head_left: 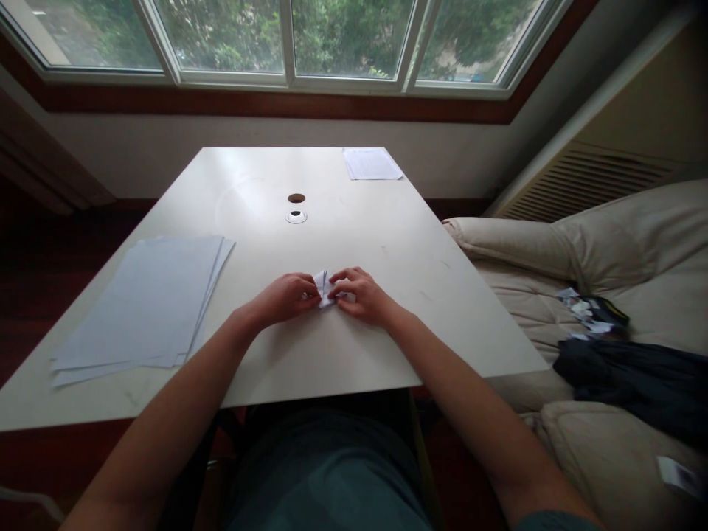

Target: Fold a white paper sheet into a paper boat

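Observation:
A small piece of folded white paper point(323, 288) is between my two hands, just above or on the white table point(310, 346). My left hand point(287, 297) pinches its left side, the fingers closed on it. From the other side my right hand point(359, 295) grips the paper with thumb and bent fingers. Several creased flaps stick up in the middle, between the fingertips. My fingers hide the paper's outer ends, so its full shape cannot be made out.
Large sheets of white paper point(144, 302) lie stacked on the table's left. A smaller paper stack point(373, 164) sits at the far right corner. A round hole point(296, 198) and a ring-shaped cover point(296, 217) are near the middle. A beige sofa point(514, 240) stands to the right.

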